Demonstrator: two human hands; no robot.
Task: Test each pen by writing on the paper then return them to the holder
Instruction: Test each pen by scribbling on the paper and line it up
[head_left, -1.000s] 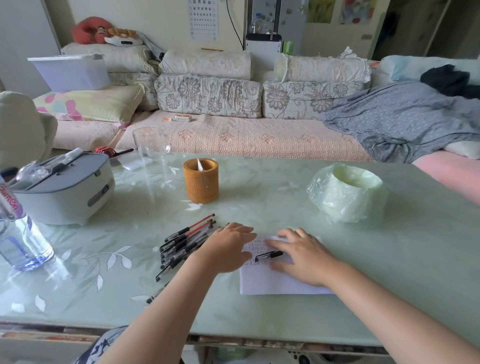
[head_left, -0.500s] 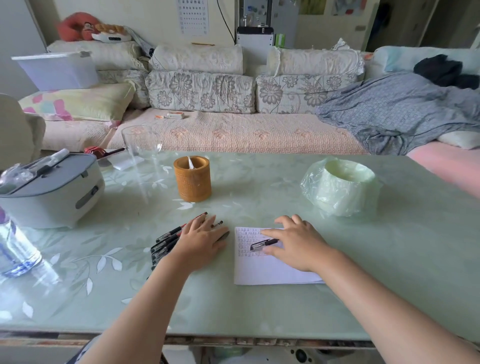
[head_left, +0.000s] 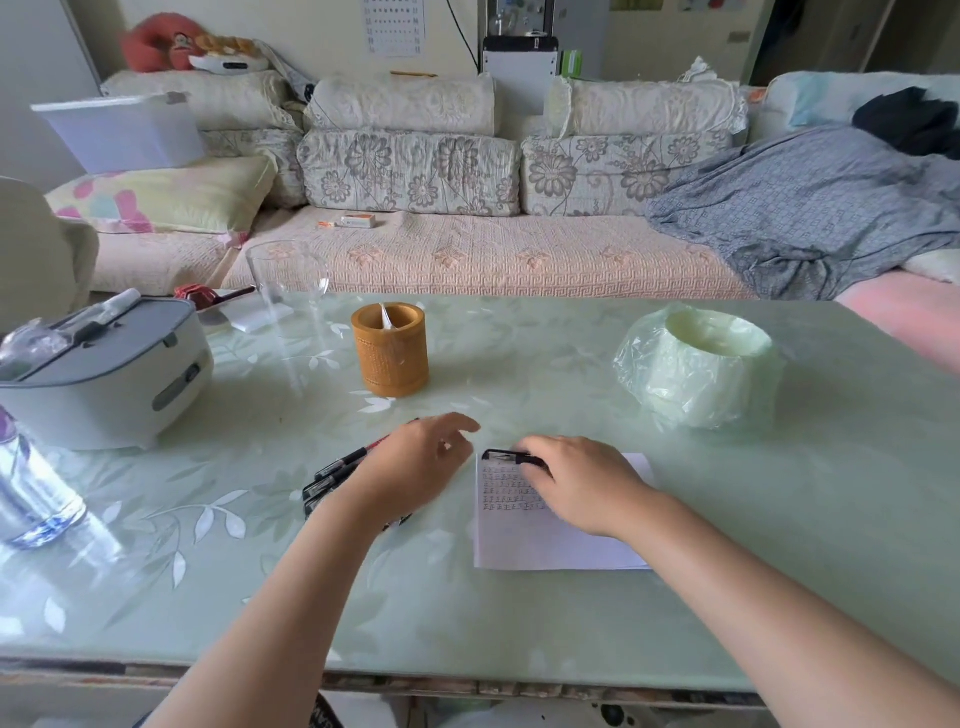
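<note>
Your right grip (head_left: 582, 486) is curled on a black pen (head_left: 506, 457). The pen's free end juts left of the fingers, over the top left corner of the paper (head_left: 550, 543). The paper lies flat on the table (head_left: 779, 519) under that grip, with rows of writing on its upper part. Your left grip (head_left: 415, 473) is loose, fingers apart, holding nothing, above the pens (head_left: 337, 465) piled on the table. Contact with them cannot be told. The holder (head_left: 390, 358) stands upright beyond the left grip, apart from it.
</note>
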